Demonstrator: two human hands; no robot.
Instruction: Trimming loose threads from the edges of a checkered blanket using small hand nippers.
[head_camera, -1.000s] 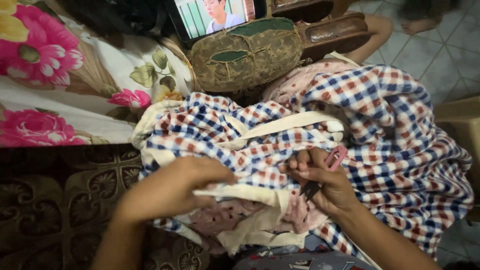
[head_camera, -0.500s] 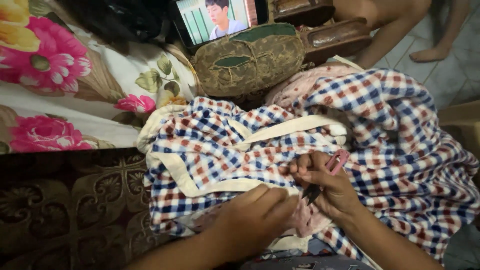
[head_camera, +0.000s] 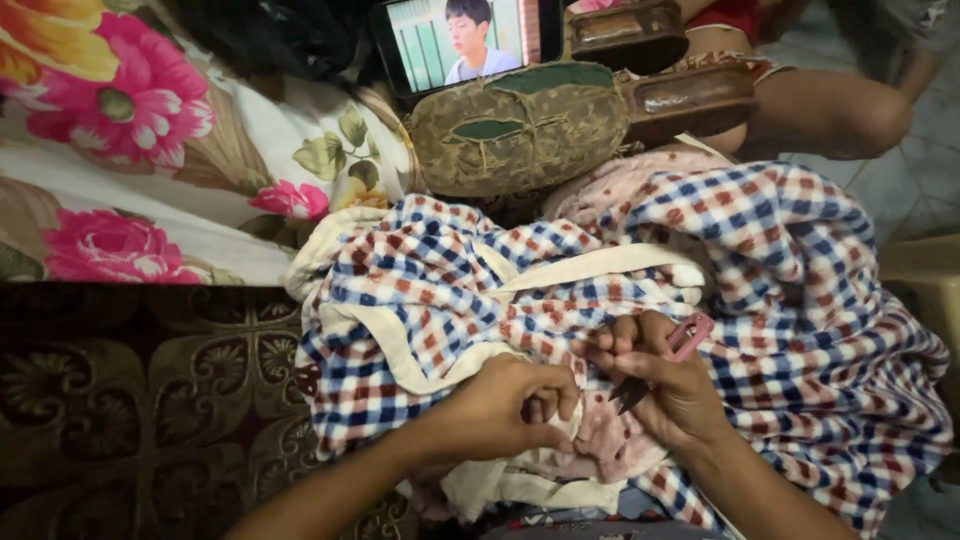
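Note:
A checked red, blue and white garment with cream trim lies bunched over my lap. My left hand pinches a fold of its cream edge, fingers curled shut on the cloth. My right hand sits just to the right, touching the same spot, and holds small pink-handled thread snips with dark blades pointing down toward the fabric. A pink lace-patterned layer shows beneath both hands.
A floral sheet covers the upper left; a dark patterned cushion lies lower left. A worn olive bag props up a phone playing video. Another person's bare leg rests at the upper right on tiled floor.
My left hand has moved right along the cream trim and closed on the fabric beside my right hand. The right hand with the snips has stayed nearly still.

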